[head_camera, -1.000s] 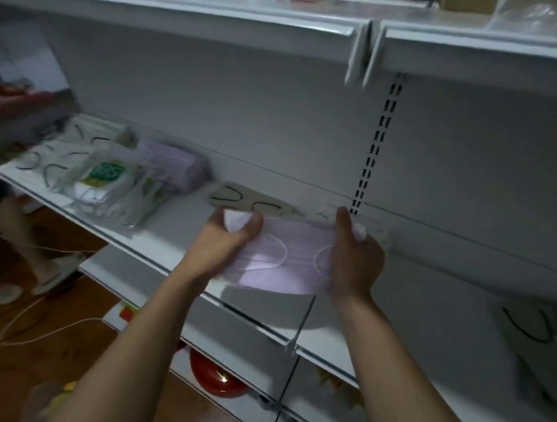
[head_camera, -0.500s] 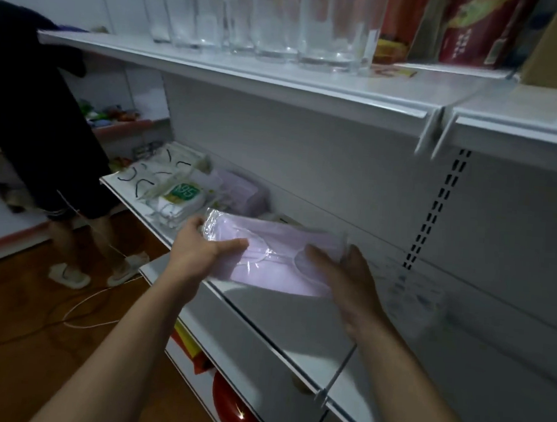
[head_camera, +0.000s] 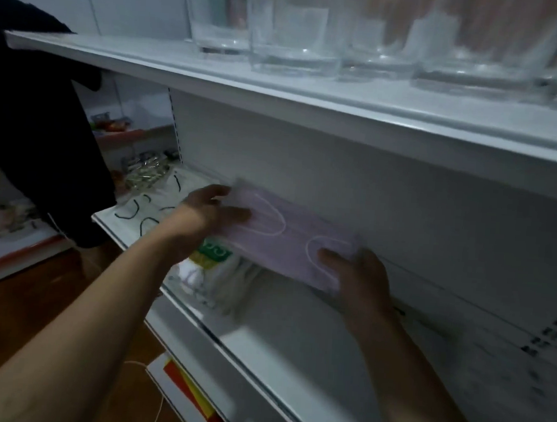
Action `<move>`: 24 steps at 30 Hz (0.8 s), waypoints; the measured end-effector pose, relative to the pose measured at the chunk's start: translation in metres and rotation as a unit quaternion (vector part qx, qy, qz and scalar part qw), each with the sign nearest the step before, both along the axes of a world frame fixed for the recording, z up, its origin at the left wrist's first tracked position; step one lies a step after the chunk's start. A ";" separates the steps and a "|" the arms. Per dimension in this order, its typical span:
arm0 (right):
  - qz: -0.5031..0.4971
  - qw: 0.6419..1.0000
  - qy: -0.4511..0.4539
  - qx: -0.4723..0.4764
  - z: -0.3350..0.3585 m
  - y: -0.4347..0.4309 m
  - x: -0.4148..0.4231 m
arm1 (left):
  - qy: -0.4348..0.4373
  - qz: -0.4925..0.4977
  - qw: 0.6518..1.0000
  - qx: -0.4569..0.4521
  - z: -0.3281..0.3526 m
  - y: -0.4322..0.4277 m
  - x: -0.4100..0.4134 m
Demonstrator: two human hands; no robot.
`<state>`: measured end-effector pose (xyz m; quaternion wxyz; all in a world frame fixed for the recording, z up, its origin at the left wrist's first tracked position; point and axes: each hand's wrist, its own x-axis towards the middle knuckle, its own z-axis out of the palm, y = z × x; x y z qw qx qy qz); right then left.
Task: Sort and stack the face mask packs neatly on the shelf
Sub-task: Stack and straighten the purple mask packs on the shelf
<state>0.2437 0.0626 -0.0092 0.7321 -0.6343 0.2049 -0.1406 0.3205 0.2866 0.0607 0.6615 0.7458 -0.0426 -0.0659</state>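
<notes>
We're at a white shop shelf point(head_camera: 294, 343) in dim light, wooden floor below. The lilac mask pack point(head_camera: 288, 241) is held tilted low over the shelf, close to the back panel. Our left grip point(head_camera: 204, 215) pinches its left end, thumb on top, and our right grip point(head_camera: 361, 282) clasps the lower right corner, fingers curled over the edge. Just beneath sits a green-labelled pack point(head_camera: 213, 255); whether the two touch, we cannot tell. Further left lie clear packs with black ear loops point(head_camera: 148, 208). Overhead, the upper shelf point(head_camera: 279, 92) carries clear glasses point(head_camera: 296, 31). A person in dark clothes point(head_camera: 29, 127) stands far left.
</notes>
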 end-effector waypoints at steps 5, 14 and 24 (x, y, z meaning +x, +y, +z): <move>-0.039 0.999 0.028 0.004 0.020 0.053 0.088 | -0.004 -0.002 1.000 0.010 0.002 0.034 0.103; -0.164 0.977 0.120 -0.065 -0.021 0.065 0.153 | 0.078 -0.125 0.981 0.127 -0.051 0.019 0.223; -0.165 0.956 0.221 -0.104 -0.037 0.066 0.152 | 0.082 -0.189 0.949 0.239 -0.087 -0.003 0.242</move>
